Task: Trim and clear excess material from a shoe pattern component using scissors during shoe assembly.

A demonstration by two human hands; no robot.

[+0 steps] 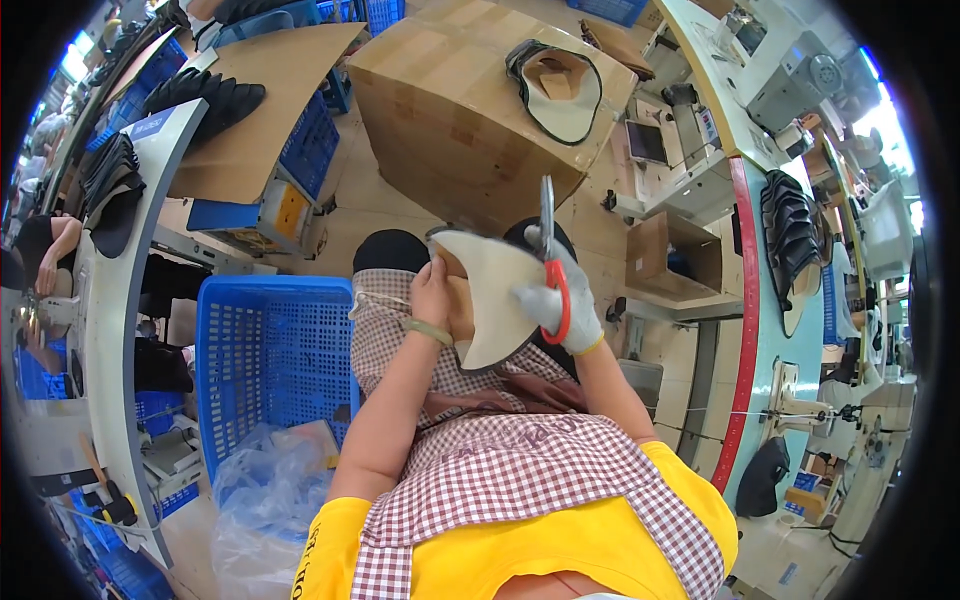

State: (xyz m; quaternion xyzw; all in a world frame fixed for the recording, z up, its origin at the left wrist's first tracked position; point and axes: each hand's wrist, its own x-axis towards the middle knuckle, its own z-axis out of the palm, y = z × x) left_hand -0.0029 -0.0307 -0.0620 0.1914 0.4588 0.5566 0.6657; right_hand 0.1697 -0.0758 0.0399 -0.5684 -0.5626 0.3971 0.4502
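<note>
Over my lap I hold a shoe upper (500, 285) with a cream lining, a dark edge and a tan part beside my left fingers. My bare left hand (431, 300) grips its left side, thumb near the top. A pale glove covers my right hand (575, 315), which holds a pair of scissors (558, 298) by its red handles, the blades pointing up and away from me. My right fingertips lie against the right side of the upper, slightly blurred. Whether the scissor blades are fully closed is hard to see. A similar upper (566, 115) rests on the cardboard box ahead.
The large cardboard box (440, 110) stands in front of my knees. Left of my legs sits a blue plastic basket (270, 350) with clear plastic bags (270, 480) by it. Benches flank both sides; stacked black uppers (790, 235) lie on the right one. Another person's hand (48, 270) shows far left.
</note>
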